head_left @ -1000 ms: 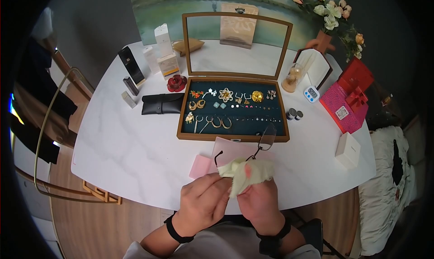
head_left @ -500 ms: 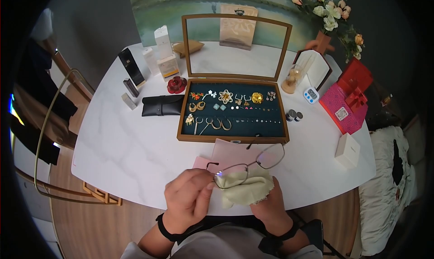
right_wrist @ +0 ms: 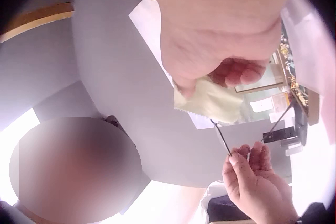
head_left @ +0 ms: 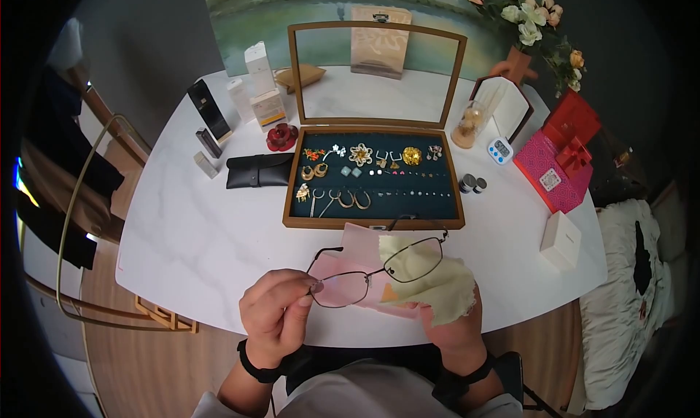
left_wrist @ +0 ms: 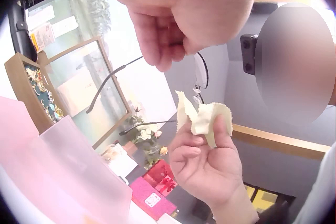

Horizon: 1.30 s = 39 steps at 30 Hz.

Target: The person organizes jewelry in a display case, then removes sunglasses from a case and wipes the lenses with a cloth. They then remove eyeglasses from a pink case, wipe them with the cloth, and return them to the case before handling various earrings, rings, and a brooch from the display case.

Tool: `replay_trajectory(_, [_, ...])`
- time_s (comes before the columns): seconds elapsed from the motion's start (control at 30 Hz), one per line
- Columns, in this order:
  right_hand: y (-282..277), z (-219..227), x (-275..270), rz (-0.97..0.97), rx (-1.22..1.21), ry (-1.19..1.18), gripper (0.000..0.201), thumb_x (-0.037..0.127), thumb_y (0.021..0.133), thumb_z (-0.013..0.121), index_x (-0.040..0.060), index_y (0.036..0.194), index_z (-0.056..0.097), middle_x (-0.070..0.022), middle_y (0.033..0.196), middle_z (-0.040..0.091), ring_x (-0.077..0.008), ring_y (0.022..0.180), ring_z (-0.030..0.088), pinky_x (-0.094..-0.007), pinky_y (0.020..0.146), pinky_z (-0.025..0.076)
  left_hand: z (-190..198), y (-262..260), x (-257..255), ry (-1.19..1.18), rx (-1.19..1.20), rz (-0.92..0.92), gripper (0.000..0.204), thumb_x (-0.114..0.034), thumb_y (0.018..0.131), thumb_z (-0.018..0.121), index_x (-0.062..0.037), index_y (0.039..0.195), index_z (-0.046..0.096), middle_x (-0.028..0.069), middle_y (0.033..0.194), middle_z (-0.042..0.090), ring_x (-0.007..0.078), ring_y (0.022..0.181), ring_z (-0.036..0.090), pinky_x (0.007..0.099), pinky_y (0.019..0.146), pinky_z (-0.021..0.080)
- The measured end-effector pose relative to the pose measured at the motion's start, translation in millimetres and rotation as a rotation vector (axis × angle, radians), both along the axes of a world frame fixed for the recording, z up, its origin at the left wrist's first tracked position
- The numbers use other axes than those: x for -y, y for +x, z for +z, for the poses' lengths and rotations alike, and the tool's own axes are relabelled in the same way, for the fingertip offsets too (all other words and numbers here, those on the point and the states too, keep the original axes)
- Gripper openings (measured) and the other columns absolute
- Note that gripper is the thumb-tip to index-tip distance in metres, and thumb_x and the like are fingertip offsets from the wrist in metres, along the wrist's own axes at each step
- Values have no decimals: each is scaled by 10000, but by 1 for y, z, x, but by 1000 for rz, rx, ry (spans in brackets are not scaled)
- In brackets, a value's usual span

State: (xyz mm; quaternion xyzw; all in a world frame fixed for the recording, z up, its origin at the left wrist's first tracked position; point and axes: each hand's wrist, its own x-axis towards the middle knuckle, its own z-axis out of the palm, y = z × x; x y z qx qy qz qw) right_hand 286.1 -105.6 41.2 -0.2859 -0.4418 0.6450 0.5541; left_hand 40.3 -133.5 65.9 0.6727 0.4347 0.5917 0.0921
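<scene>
My left hand pinches a pair of thin dark-framed eyeglasses at one corner of the frame, near the hinge. The glasses hang tilted over the table, temples pointing away from me. A pale yellow-green cleaning cloth with a zigzag edge drapes from my right hand, behind and beside the farther lens. In the left wrist view the right hand grips the cloth between thumb and fingers. Pink sheets lie on the table beneath the glasses.
A wooden jewelry box with its glass lid raised stands ahead, full of earrings and brooches. To its left lies a black glasses case. Small cartons, a timer, a pink gift box and a white box stand around.
The hands have drawn apart, left hand to the left with the glasses, right hand to the right with the cloth. The lenses, earlier wrapped in the cloth, now show uncovered.
</scene>
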Motion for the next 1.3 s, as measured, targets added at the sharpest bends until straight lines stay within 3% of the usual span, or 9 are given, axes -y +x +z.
replay_trajectory(0.33, [-16, 16, -6, -125, -353, -154, 205, 76, 925, 590, 2, 1115, 608, -126, 1105, 675, -231, 975, 682, -345, 827, 554, -3, 1, 0, -74, -56, -113, 63, 0, 849, 672, -4, 912, 680, 140, 889, 697, 253, 727, 694, 303, 640, 557])
replay_trajectory(0.43, [-16, 2, -6, -284, 76, 0, 222, 78, 923, 604, -2, 1131, 607, -123, 1107, 676, -240, 1000, 679, -359, 852, 557, -1, 1, 1, -74, -59, -103, 68, -4, 848, 676, -9, 916, 682, 134, 892, 697, 252, 726, 694, 304, 641, 558])
replay_trajectory(0.57, [-24, 23, -3, -170, -132, -117, 250, 90, 918, 634, -5, 1148, 607, -122, 1088, 684, -246, 988, 686, -380, 861, 567, -2, 2, 2, -76, -120, -91, 81, -8, 843, 683, -16, 924, 686, 121, 903, 697, 253, 729, 692, 304, 648, 558])
replay_trajectory(0.67, [-25, 23, -1, -128, 82, -53, 280, 101, 914, 658, -11, 1165, 606, -124, 1069, 691, -253, 963, 695, -402, 856, 578, -1, 4, 1, -49, -130, -72, 85, -6, 839, 686, -20, 923, 688, 116, 910, 697, 251, 732, 691, 305, 652, 558])
replay_trajectory(0.73, [-26, 25, -1, -153, 78, -47, 260, -41, 862, 663, -10, 1120, 653, -83, 1049, 712, -149, 928, 685, -307, 791, 575, 0, 2, 0, -48, -137, -73, 86, -6, 838, 686, -21, 923, 690, 115, 909, 697, 250, 729, 690, 305, 650, 558])
replay_trajectory(0.83, [-26, 20, 0, -199, 48, 13, 256, 111, 931, 631, -24, 1148, 607, -122, 1047, 694, -237, 924, 699, -381, 809, 586, 4, 3, 1, -47, -144, -74, 87, -6, 837, 687, -20, 923, 690, 116, 905, 697, 249, 727, 690, 305, 647, 559])
replay_trajectory(1.03, [-27, 15, -1, -426, -18, -68, 200, 102, 977, 547, -25, 1125, 591, -108, 1059, 680, -205, 934, 684, -348, 842, 563, 6, 4, 1, -54, -131, -40, 43, -41, 890, 645, 1, 885, 658, 134, 841, 696, 234, 723, 686, 291, 632, 540])
replay_trajectory(1.13, [-19, 12, -2, -347, 91, 100, 194, 83, 981, 543, -20, 1140, 583, -108, 1087, 671, -208, 956, 681, -355, 866, 557, 5, 3, 2, -61, -121, -38, 49, -42, 894, 643, 4, 885, 657, 135, 838, 694, 234, 726, 687, 293, 636, 542])
replay_trajectory(1.3, [-30, 22, 6, -190, -98, -34, 238, 71, 930, 616, -10, 1152, 593, -110, 1112, 670, -213, 994, 671, -369, 893, 547, 2, 5, 2, -72, -113, -67, 47, -38, 897, 640, 5, 889, 655, 139, 839, 694, 238, 734, 690, 298, 642, 546])
